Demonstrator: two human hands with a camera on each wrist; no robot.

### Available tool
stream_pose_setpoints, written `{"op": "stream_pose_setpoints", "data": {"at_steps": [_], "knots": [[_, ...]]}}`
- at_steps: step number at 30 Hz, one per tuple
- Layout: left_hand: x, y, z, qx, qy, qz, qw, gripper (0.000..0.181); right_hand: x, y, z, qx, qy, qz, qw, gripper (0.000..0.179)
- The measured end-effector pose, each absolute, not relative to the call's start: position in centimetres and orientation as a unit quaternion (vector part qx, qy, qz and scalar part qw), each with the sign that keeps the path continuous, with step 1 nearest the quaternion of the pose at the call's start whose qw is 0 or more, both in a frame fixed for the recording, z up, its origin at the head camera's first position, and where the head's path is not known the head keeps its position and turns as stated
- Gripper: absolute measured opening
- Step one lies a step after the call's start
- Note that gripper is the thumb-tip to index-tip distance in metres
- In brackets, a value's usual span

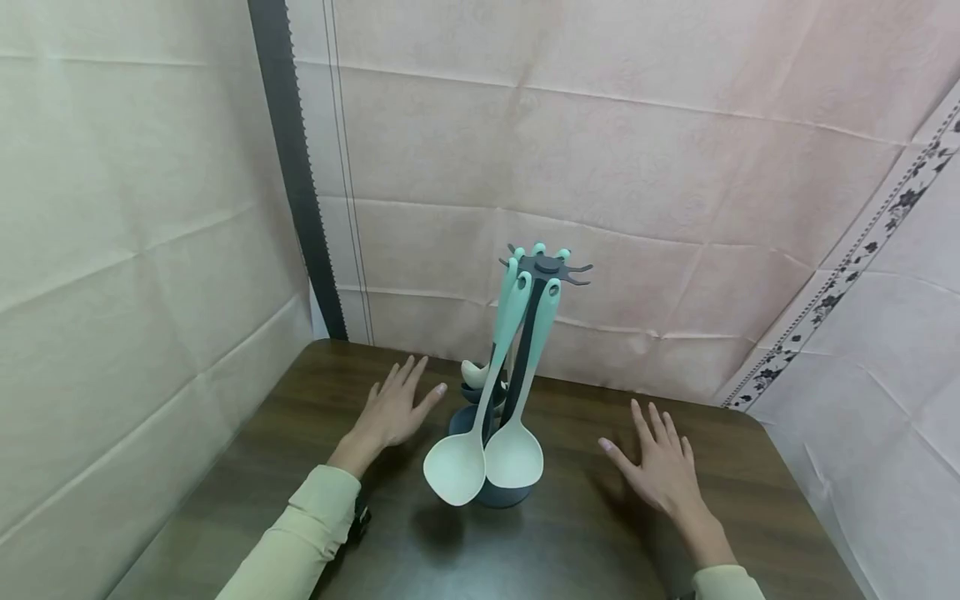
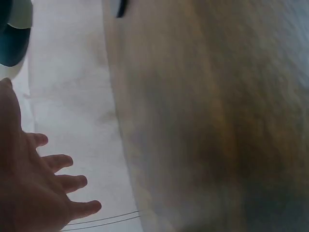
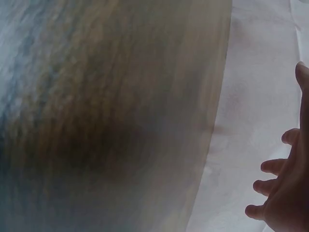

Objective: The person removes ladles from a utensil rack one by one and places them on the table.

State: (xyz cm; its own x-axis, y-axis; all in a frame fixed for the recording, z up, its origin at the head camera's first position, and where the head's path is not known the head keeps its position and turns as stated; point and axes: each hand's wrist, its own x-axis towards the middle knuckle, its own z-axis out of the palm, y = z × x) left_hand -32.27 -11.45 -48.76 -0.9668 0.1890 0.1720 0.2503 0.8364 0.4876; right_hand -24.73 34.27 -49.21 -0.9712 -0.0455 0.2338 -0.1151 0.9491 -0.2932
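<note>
A utensil stand (image 1: 546,267) with a dark grey hooked top and post stands on the table, hung with several mint-handled kitchen tools. Toward the viewer hang a white ladle (image 1: 455,468) and a white serving spoon (image 1: 514,456), side by side. Behind them, smaller dark bowls of other tools (image 1: 474,392) partly show. My left hand (image 1: 392,414), fingers spread and holding nothing, is left of the stand, its thumb nearest the tools. To the right, my right hand (image 1: 660,467) hovers with spread fingers, also holding nothing. Both wrist views show the hands (image 2: 36,179) (image 3: 285,183) above the table.
The dark wood table (image 1: 592,550) has rounded back corners. Pale creased cloth (image 1: 637,183) hangs behind it and along both sides, with a black strip (image 1: 300,183) at the left corner and a floral border (image 1: 847,275) at the right.
</note>
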Motion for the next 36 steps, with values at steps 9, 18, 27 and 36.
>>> {"op": "stream_pose_setpoints", "data": {"at_steps": [9, 18, 27, 36], "knots": [[-31.3, -10.7, -45.0, -0.150, -0.926, -0.309, 0.155, 0.082, -24.6, 33.8, -48.6, 0.047, -0.973, 0.184, 0.129, 0.093], [-29.2, -9.1, -40.6, -0.180, -0.886, -0.364, 0.224, 0.073, -24.1, 32.9, -46.9, 0.055, -0.955, 0.273, 0.099, 0.085], [-26.9, -6.9, -35.4, -0.244, -0.832, -0.400, 0.298, 0.069, -23.8, 31.5, -45.0, 0.083, -0.937, 0.316, 0.124, 0.080], [-25.9, -5.5, -31.2, -0.280, -0.791, -0.429, 0.334, 0.072, -22.8, 29.3, -41.6, 0.128, -0.908, 0.366, 0.158, 0.069]]}}
